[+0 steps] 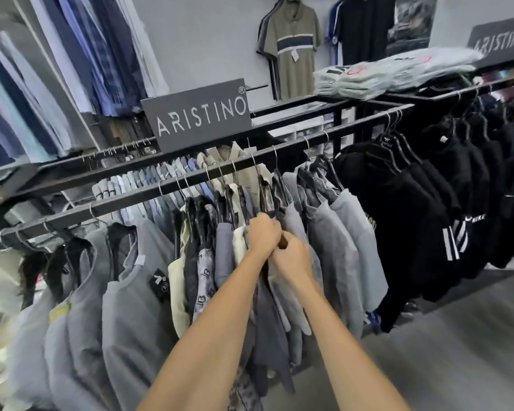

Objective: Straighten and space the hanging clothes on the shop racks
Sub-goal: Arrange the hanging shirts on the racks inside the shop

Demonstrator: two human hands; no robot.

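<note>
the left hand (pixel 263 236) and the right hand (pixel 293 261) meet knuckle to knuckle, touching, straight below the aristino sign (pixel 196 114). both are clamped. the left hand's fingers curl into the cloth of the bunched shirts (pixel 221 250). the right hand pinches something dark at a shoulder in the same bunch, and i cannot tell if it is a hanger end or a collar.

the bunch hangs on the front rail (pixel 125 200), the bar that passes just below the sign. down-left of the sign hang roomier grey tops (pixel 125 292). to its right hang black tops (pixel 413 209), with a folded stack (pixel 383 75) on the rack top further right again.

the likely trouble is that both hands hold fabric, not hooks. i judge that a sideways tug here could drag a shirt off its hanger shoulder and leave it crooked or on the floor. the hanger hooks (pixel 275 157) below the sign sit so close that one may catch its neighbour, so several slide together and the gaps come out uneven. a hard upward pull could unseat a hook from the rail.

each shirt's long axis runs top to bottom, collar up at the hook and hem down. the shoulders lie across the rail, with the sleeve edges turned out toward the person. the rail's own long axis climbs from lower left to upper right. in the bunch the hooks lean at differing angles.
</note>
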